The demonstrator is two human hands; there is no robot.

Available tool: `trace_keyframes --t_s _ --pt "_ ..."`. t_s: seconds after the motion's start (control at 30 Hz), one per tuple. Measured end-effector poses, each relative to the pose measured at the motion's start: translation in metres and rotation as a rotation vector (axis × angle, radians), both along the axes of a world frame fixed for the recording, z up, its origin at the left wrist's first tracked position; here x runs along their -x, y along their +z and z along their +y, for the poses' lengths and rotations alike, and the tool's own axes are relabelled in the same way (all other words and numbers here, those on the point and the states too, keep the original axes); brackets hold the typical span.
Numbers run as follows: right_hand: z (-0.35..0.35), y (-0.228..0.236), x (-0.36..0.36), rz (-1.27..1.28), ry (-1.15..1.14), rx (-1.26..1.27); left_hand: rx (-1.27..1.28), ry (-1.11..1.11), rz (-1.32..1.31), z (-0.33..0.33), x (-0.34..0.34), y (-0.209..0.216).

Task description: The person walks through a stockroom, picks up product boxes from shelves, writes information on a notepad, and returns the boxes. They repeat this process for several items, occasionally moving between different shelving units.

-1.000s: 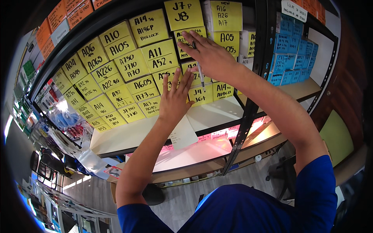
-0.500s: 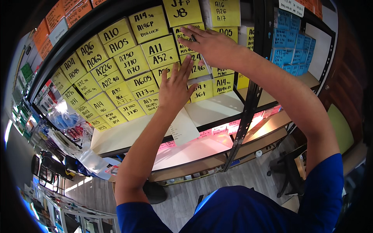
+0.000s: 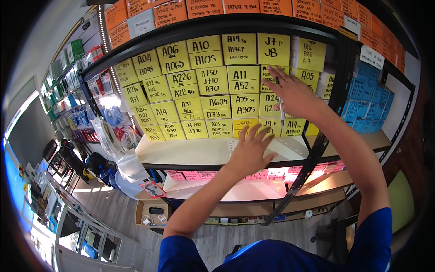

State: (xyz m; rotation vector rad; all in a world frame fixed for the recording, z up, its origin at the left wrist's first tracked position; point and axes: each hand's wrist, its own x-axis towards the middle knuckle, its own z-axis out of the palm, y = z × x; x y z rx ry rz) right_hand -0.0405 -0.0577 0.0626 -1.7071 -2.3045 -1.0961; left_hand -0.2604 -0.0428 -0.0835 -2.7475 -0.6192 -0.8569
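Observation:
Rows of yellow labelled boxes (image 3: 245,79) are stacked on a white shelf (image 3: 190,152) in front of me. My right hand (image 3: 297,96) reaches up to the right-hand columns, fingers stretched over the front of a box in the second row. A slim pen (image 3: 282,114) is tucked in that hand, its pale end pointing down below the palm. Lower and to the left, my left hand (image 3: 250,152) has its fingers spread in front of the bottom-row boxes. Whether its fingertips touch them I cannot tell. White paper (image 3: 232,146) shows at the shelf edge, partly hidden by my left hand and forearm.
Orange boxes (image 3: 242,7) line the shelf above, and blue boxes (image 3: 362,102) stand beyond the black upright (image 3: 312,167) at right. Pink boxes (image 3: 190,175) sit on the level below. Plastic bags (image 3: 131,165) hang at left. An open cardboard box (image 3: 152,213) is low down.
My left hand has dropped from the middle rows to the bottom row. My right hand stays by the second-row box with the pen. The view has shifted, showing more orange boxes above.

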Motion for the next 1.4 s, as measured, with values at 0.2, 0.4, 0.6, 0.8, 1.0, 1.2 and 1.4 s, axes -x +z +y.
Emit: trace_keyframes --t_s 0.2,0.4,0.6,0.8,1.0,1.2,1.4 --pt "-0.044 0.002 0.033 0.378 0.086 0.208 0.250 -0.028 -0.162 -0.052 0.082 -0.042" --pt "-0.127 -0.109 0.038 0.848 0.348 0.399 0.668 0.233 -0.648 -0.124 0.147 -0.146" --pt "-0.188 -0.260 0.008 1.727 0.037 0.470 1.269 0.378 -0.841 -0.193 0.139 -0.263" --pt "-0.180 -0.297 0.053 2.494 0.198 0.494 1.217 0.001 -0.444 -0.153 0.101 -0.227" --pt "-0.151 -0.275 0.078 2.251 0.434 0.733 0.947 -0.286 -0.378 -0.097 0.042 -0.204" --pt "-0.159 -0.281 0.068 2.214 0.232 0.551 1.128 -0.285 -0.543 -0.095 0.024 -0.219" --pt "-0.162 -0.290 0.067 2.185 0.062 0.598 1.280 -0.123 -0.371 -0.120 0.059 -0.253"
